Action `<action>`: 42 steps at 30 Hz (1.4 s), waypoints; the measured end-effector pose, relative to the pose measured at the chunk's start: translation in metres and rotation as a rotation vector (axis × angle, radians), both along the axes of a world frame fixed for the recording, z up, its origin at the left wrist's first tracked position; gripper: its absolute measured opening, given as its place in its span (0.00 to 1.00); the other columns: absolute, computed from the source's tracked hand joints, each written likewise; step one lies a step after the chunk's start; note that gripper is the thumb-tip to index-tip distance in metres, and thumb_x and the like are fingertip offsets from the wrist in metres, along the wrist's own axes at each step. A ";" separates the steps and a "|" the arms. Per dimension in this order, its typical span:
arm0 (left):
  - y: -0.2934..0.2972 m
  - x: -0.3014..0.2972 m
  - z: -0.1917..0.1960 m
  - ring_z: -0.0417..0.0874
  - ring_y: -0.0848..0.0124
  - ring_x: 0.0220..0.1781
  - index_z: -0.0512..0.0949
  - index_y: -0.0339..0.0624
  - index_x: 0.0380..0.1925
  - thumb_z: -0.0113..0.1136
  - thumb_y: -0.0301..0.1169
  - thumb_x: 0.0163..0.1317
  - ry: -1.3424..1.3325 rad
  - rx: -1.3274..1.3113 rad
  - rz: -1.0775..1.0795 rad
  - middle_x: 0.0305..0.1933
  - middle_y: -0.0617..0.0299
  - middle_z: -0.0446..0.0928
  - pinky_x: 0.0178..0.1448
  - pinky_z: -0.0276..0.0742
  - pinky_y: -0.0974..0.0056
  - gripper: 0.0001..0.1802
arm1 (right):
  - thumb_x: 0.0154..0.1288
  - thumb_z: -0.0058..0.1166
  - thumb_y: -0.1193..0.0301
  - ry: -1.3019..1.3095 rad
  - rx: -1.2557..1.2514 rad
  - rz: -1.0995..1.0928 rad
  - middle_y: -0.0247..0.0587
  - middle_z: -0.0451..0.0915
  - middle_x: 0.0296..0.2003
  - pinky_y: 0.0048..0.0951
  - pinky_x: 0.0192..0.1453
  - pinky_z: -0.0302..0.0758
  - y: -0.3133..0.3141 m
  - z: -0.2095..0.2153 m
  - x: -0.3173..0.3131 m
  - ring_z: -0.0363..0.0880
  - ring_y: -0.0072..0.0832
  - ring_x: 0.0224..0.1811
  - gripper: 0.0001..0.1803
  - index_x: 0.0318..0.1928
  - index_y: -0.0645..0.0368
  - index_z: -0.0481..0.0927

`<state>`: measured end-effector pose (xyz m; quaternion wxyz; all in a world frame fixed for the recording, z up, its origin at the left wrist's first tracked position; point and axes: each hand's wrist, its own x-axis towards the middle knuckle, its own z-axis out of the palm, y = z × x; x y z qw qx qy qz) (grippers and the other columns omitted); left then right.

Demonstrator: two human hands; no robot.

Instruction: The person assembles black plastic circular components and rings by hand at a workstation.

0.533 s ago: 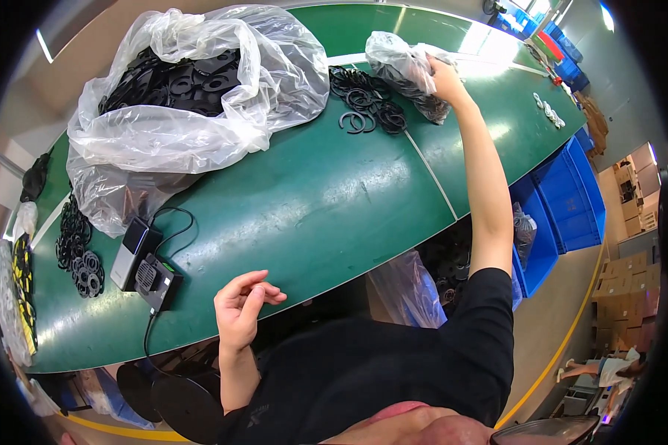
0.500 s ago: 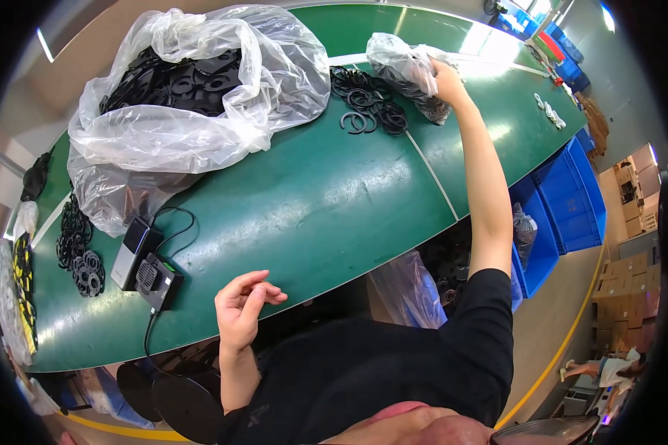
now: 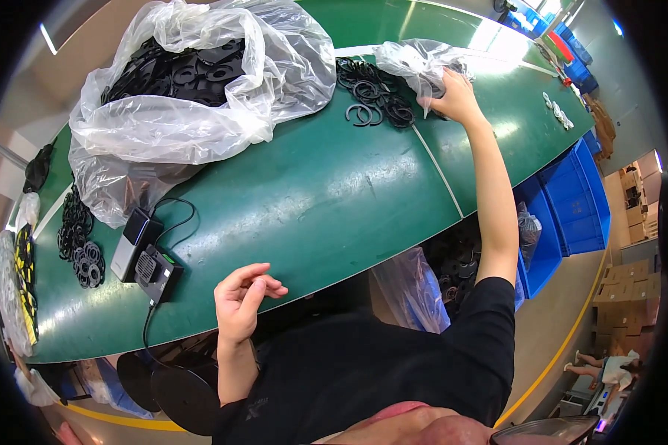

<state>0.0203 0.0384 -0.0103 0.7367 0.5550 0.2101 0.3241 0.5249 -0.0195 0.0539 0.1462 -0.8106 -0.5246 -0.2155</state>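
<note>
My right hand (image 3: 456, 98) reaches far over the green table with its fingers closed around a crumpled clear plastic bag (image 3: 416, 61). What lies inside that bag is hard to make out. Just left of it is a loose heap of black rings (image 3: 367, 90), some of them open like a C. Close to the table's near edge, my left hand (image 3: 239, 302) is held up with loosely bent fingers and nothing in it. A big clear bag (image 3: 193, 137) of flat black parts (image 3: 185, 73) stands at the far left.
A power bank (image 3: 135, 241) and a small black device (image 3: 158, 274) with cables sit on the green table (image 3: 312, 200). More black rings (image 3: 89, 265) lie at the left. White pieces (image 3: 557, 111) are at the far right. A blue crate (image 3: 571, 196) stands beside the table.
My right hand has turned over the bag, which now lies flatter, its dark lower part mostly out of sight. The left hand has hardly moved.
</note>
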 end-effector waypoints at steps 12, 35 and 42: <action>-0.001 -0.001 -0.001 0.83 0.64 0.34 0.73 0.27 0.46 0.49 0.22 0.63 -0.001 -0.004 0.012 0.33 0.50 0.79 0.41 0.81 0.65 0.13 | 0.46 0.51 0.74 -0.140 0.132 -0.190 0.44 0.78 0.36 0.45 0.44 0.70 -0.005 -0.017 0.052 0.76 0.45 0.43 0.07 0.30 0.57 0.77; -0.002 0.000 -0.002 0.83 0.65 0.35 0.73 0.27 0.47 0.49 0.20 0.63 0.010 0.031 0.002 0.33 0.51 0.80 0.42 0.80 0.66 0.13 | 0.51 0.60 0.71 0.049 0.848 -0.161 0.50 0.78 0.46 0.34 0.56 0.70 -0.034 -0.007 -0.053 0.76 0.38 0.51 0.23 0.50 0.65 0.75; 0.000 -0.002 -0.001 0.83 0.65 0.35 0.73 0.28 0.46 0.49 0.20 0.63 0.001 0.027 -0.026 0.33 0.52 0.80 0.42 0.80 0.66 0.13 | 0.55 0.60 0.64 0.277 0.207 0.441 0.49 0.75 0.51 0.33 0.59 0.68 0.041 0.011 -0.109 0.74 0.40 0.54 0.22 0.49 0.59 0.77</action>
